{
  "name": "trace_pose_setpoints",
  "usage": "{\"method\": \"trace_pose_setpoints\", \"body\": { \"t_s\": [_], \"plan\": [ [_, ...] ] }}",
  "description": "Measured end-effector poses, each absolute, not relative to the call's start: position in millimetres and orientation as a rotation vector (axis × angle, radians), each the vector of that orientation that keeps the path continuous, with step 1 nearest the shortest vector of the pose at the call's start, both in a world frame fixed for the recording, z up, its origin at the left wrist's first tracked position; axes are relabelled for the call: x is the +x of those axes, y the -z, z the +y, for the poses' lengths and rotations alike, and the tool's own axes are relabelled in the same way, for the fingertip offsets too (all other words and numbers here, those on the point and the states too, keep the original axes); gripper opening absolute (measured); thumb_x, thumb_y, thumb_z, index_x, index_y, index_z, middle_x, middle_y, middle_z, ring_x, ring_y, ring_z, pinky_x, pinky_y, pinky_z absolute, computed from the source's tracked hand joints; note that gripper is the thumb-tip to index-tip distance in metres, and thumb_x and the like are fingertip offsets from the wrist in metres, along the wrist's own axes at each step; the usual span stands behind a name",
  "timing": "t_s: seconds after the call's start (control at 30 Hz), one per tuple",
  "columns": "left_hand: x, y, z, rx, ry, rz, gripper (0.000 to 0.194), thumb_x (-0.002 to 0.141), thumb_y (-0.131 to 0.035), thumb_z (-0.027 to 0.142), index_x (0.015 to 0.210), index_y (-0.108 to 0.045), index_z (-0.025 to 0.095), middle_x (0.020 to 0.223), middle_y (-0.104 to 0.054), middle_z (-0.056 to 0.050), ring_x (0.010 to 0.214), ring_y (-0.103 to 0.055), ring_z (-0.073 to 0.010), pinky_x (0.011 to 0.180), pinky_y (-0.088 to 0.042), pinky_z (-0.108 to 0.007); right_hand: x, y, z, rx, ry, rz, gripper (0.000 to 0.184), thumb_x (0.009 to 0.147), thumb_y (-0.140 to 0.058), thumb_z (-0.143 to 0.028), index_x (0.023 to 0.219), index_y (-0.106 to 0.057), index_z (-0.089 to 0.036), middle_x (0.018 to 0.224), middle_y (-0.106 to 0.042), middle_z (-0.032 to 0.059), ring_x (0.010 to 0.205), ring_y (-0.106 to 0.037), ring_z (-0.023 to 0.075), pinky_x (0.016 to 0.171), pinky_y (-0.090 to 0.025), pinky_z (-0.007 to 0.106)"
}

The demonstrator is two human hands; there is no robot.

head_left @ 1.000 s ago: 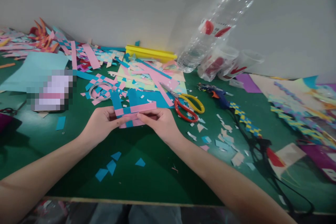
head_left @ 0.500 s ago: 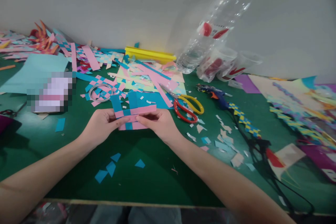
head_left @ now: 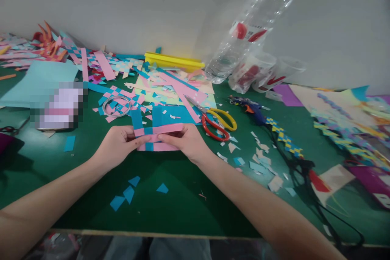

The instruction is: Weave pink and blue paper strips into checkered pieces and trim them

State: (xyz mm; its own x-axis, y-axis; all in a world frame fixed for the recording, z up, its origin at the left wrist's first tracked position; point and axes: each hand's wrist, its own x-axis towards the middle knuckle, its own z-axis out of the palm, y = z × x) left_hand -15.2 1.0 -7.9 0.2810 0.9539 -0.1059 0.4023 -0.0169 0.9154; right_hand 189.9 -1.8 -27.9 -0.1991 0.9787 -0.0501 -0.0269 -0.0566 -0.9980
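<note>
Pink and blue paper strips [head_left: 148,131], woven over and under each other, are held just above the green table between both hands. My left hand [head_left: 120,141] pinches the left side, its thumb on the front and its fingers partly hidden behind. At the right side my right hand [head_left: 187,142] grips the pink strips between thumb and fingers. Two blue strips stick up at the far side of the weave, and pink ends run off to the right. Scissors [head_left: 217,124] with one red and one yellow handle lie open just beyond my right hand.
A roll of clear tape [head_left: 116,106] lies among paper scraps beyond my left hand. Further back are a yellow bar [head_left: 173,61], a tilted plastic bottle [head_left: 237,36] and plastic cups [head_left: 278,75]. A glue gun [head_left: 254,111] with its cable lies right; a blurred phone [head_left: 59,107] left.
The two upright blue strips have shifted slightly to the right and stand straighter. Both hands keep their grip on the woven paper and have barely moved.
</note>
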Motion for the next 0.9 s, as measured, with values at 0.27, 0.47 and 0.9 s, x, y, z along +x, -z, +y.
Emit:
{"method": "trace_pose_setpoints", "body": {
  "t_s": [0.27,0.47,0.9],
  "plan": [
    [-14,5,2,1.626,-0.706,1.279,0.029,0.074,-0.073,0.043,0.059,-0.067,0.018,0.058,-0.066,0.0,0.053,-0.056,-0.013,0.053,-0.047,-0.023,190,28,-2,-1.175,-1.329,-1.359,0.023,0.065,-0.082,-0.037,0.083,-0.077,-0.023,0.084,-0.078,0.0022,0.075,-0.071,0.0177,0.071,-0.056,0.033],
    [-16,11,2,1.466,-0.749,1.17,0.032,0.074,-0.075,0.044,0.094,-0.073,0.019,0.084,-0.074,-0.004,0.071,-0.066,-0.0174,0.065,-0.054,-0.026,188,33,-3,-1.238,-1.212,-1.373,0.028,0.065,-0.081,-0.043,0.082,-0.076,-0.021,0.079,-0.076,0.0032,0.071,-0.069,0.0178,0.068,-0.055,0.033],
    [-18,13,3,1.442,-0.78,1.284,0.03,0.071,-0.078,0.045,0.09,-0.076,0.021,0.081,-0.075,-0.003,0.069,-0.066,-0.0171,0.065,-0.054,-0.026,181,31,-11,-1.151,-1.23,-1.329,0.019,0.071,-0.077,-0.037,0.085,-0.077,-0.024,0.089,-0.078,0.0027,0.086,-0.073,0.0217,0.08,-0.059,0.038]
  ]
}}
